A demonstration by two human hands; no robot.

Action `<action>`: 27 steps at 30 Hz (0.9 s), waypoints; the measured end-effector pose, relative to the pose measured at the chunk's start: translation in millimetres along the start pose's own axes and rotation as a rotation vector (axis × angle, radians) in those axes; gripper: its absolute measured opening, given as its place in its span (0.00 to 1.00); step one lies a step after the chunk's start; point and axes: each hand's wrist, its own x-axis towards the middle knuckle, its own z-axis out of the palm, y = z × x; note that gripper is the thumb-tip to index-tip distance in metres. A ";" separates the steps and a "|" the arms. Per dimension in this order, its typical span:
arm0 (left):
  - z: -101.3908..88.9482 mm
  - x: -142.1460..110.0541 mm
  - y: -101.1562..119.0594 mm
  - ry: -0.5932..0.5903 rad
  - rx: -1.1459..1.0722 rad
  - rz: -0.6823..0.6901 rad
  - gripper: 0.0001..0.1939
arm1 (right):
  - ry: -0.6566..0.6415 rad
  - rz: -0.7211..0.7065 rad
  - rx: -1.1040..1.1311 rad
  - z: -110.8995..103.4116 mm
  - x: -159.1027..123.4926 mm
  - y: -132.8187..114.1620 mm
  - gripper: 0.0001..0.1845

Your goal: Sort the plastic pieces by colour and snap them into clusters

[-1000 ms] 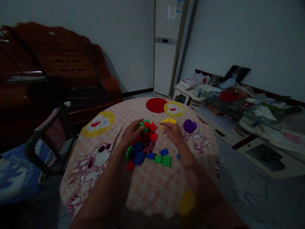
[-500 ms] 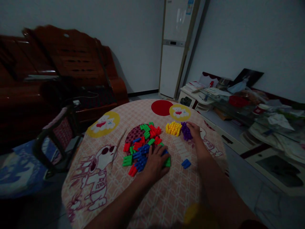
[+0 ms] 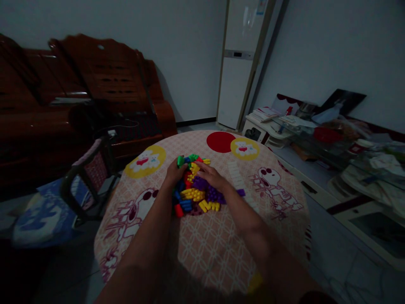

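A pile of colourful plastic building blocks lies together on the table, with yellow blocks (image 3: pixel 193 194), purple blocks (image 3: pixel 215 195), blue blocks (image 3: pixel 186 205) and green blocks (image 3: pixel 192 158) mixed with red ones. My left hand (image 3: pixel 175 172) cups the pile's left side, thumb apart, its other fingers partly hidden by blocks. Across the right side reaches my right hand (image 3: pixel 212 176), fingers stretched over yellow and purple blocks. Both hands touch the pile without gripping a single block that I can make out. A lone purple block (image 3: pixel 241 192) sits right of my right wrist.
The round table wears a patterned cloth (image 3: pixel 205 245). A small chair (image 3: pixel 85 181) stands at its left, a wooden sofa (image 3: pixel 107 84) behind. To the right is a low cabinet (image 3: pixel 313 169) covered with clutter; a tall white air conditioner (image 3: pixel 236 88) fills the corner.
Yellow and purple blocks, separate at the right before, now lie on the mixed pile. My right hand has moved left to the pile; my left hand has shifted to its far left side.
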 end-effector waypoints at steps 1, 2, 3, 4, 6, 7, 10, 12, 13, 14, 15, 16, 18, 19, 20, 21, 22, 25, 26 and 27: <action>2.5 2.8 2.4 -0.015 -0.063 0.010 0.31 | -0.048 0.005 0.016 6.6 -6.2 -4.9 0.30; 5.6 3.6 5.6 -0.044 -0.108 0.031 0.32 | -0.101 0.019 0.026 10.4 -13.3 -10.7 0.31; 9.0 2.5 9.6 -0.084 -0.131 0.058 0.33 | -0.144 0.036 0.029 11.0 -21.3 -17.2 0.31; 12.6 -0.4 14.0 -0.132 -0.137 0.090 0.34 | -0.163 0.049 0.021 8.2 -29.8 -24.1 0.30; 19.2 -10.2 24.3 -0.231 -0.129 0.178 0.36 | -0.061 0.021 -0.032 -7.2 -48.5 -36.2 0.26; 21.8 -16.7 30.0 -0.274 -0.121 0.234 0.37 | 0.044 -0.007 -0.082 -18.8 -58.9 -40.0 0.25; 25.4 -41.8 49.9 -0.349 -0.112 0.399 0.37 | 0.428 -0.024 -0.244 -60.6 -96.6 -36.5 0.24; 26.0 -64.1 64.9 -0.365 -0.074 0.475 0.35 | 0.601 -0.020 -0.336 -84.6 -126.7 -22.1 0.26; 26.7 -77.1 72.3 -0.371 -0.034 0.502 0.34 | 0.666 0.004 -0.373 -93.0 -141.8 -13.0 0.27; 28.0 -91.2 79.2 -0.379 0.025 0.525 0.34 | 0.725 0.031 -0.413 -98.2 -155.8 -3.7 0.29; 29.9 -105.8 85.0 -0.392 0.108 0.537 0.33 | 0.747 0.054 -0.459 -100.2 -167.8 4.8 0.31; 32.4 -120.2 89.4 -0.391 0.197 0.541 0.32 | 0.753 0.061 -0.506 -99.0 -177.0 12.0 0.32; 37.2 -145.6 92.6 -0.383 0.351 0.532 0.31 | 0.720 0.061 -0.561 -88.1 -184.4 21.1 0.32; 38.5 -155.0 91.1 -0.365 0.409 0.514 0.30 | 0.695 0.061 -0.563 -79.4 -182.5 23.2 0.32; 38.3 -161.5 87.7 -0.338 0.456 0.486 0.29 | 0.668 0.064 -0.552 -69.2 -177.3 24.3 0.31; 36.3 -164.9 82.4 -0.297 0.494 0.447 0.28 | 0.641 0.072 -0.535 -58.0 -169.6 24.7 0.31; 32.3 -165.2 75.5 -0.246 0.526 0.397 0.28 | 0.617 0.072 -0.516 -46.2 -160.0 24.9 0.31; 11.5 -150.8 47.9 -0.072 0.596 0.226 0.29 | 0.526 0.019 -0.457 -10.1 -127.4 27.2 0.28; 3.3 -142.5 37.5 -0.024 0.601 0.179 0.29 | 0.500 -0.006 -0.432 1.4 -116.8 28.6 0.28; -4.5 -133.2 27.1 0.016 0.588 0.146 0.30 | 0.476 -0.034 -0.405 12.1 -106.8 29.9 0.29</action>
